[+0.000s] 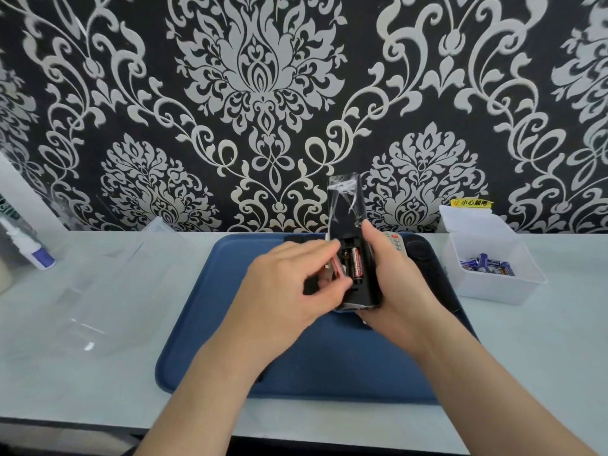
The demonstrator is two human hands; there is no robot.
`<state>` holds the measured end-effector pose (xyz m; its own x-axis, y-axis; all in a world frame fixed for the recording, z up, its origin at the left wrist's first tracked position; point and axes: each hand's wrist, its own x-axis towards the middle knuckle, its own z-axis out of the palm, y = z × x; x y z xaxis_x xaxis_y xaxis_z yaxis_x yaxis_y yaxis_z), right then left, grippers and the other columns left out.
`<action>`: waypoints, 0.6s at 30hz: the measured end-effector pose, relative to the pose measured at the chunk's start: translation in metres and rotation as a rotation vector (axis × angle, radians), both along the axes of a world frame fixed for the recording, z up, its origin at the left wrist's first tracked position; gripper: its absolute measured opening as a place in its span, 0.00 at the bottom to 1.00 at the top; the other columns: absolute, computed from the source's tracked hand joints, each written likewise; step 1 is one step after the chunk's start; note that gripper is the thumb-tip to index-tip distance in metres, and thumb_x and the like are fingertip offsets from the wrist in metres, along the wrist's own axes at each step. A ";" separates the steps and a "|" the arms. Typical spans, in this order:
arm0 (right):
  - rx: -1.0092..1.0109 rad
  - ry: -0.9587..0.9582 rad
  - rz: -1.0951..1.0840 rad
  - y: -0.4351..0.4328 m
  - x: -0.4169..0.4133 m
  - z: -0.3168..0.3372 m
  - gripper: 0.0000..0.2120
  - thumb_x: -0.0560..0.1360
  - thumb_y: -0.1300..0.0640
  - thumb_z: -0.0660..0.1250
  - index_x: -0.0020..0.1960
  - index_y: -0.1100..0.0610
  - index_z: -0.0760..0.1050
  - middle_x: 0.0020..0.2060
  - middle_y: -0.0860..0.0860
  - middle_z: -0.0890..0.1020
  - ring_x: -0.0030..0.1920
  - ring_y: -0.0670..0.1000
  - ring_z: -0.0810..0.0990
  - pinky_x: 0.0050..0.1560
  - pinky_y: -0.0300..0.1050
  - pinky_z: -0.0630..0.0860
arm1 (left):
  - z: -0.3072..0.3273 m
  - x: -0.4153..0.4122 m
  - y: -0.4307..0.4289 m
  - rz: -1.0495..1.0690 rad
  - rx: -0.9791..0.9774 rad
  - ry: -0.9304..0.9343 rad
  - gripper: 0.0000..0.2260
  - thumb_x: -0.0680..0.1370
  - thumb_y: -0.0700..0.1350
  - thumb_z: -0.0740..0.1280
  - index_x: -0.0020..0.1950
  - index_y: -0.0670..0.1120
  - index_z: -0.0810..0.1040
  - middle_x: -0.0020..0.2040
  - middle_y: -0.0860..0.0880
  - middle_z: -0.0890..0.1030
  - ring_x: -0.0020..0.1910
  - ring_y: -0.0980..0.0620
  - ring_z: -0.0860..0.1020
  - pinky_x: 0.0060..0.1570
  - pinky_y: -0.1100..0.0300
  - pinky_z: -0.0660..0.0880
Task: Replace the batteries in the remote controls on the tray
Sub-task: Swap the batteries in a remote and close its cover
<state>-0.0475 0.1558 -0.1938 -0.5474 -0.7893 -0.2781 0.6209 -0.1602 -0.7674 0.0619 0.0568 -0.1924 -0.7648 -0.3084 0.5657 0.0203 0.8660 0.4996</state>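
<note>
My right hand (399, 284) grips a long black remote control (348, 218), held upright over the blue tray (230, 324) with its back toward me and the battery bay uncovered. One red-and-black battery (357, 264) lies in the bay. My left hand (289, 287) pinches a second red battery (337, 266) at the bay's left side. A grey remote (396, 243) lies on the tray behind my right hand. A dark object, mostly hidden, sits under my left fingers.
A white open box (493, 284) with several blue batteries (487, 266) stands to the right of the tray. An empty clear plastic box (108, 284) lies to the left. A white bottle with a blue label (33, 248) stands at the far left. Patterned wall behind.
</note>
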 end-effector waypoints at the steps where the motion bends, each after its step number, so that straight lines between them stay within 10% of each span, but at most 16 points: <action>1: 0.007 0.002 -0.023 0.001 0.000 0.000 0.20 0.80 0.44 0.60 0.56 0.58 0.81 0.46 0.55 0.86 0.45 0.54 0.85 0.45 0.49 0.81 | -0.001 -0.001 0.001 0.001 -0.093 -0.043 0.19 0.73 0.55 0.66 0.59 0.48 0.80 0.53 0.57 0.78 0.45 0.54 0.77 0.48 0.63 0.72; 8: 0.025 0.043 -0.087 0.003 0.001 0.004 0.19 0.82 0.45 0.58 0.53 0.58 0.79 0.40 0.53 0.87 0.40 0.50 0.86 0.38 0.45 0.79 | -0.006 0.002 0.001 -0.099 -0.240 -0.187 0.20 0.77 0.53 0.58 0.63 0.48 0.80 0.60 0.54 0.81 0.62 0.58 0.74 0.61 0.65 0.70; 18: -0.008 0.082 -0.037 -0.003 0.013 0.000 0.23 0.82 0.43 0.55 0.54 0.58 0.81 0.46 0.54 0.86 0.45 0.52 0.84 0.47 0.50 0.79 | -0.008 -0.001 0.003 0.157 -0.018 -0.031 0.11 0.69 0.48 0.74 0.51 0.54 0.85 0.53 0.61 0.80 0.50 0.58 0.69 0.54 0.75 0.63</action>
<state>-0.0345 0.1532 -0.1942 -0.5967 -0.7704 -0.2245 0.5493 -0.1882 -0.8141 0.0612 0.0601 -0.2002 -0.7251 -0.4157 0.5491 -0.1317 0.8663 0.4818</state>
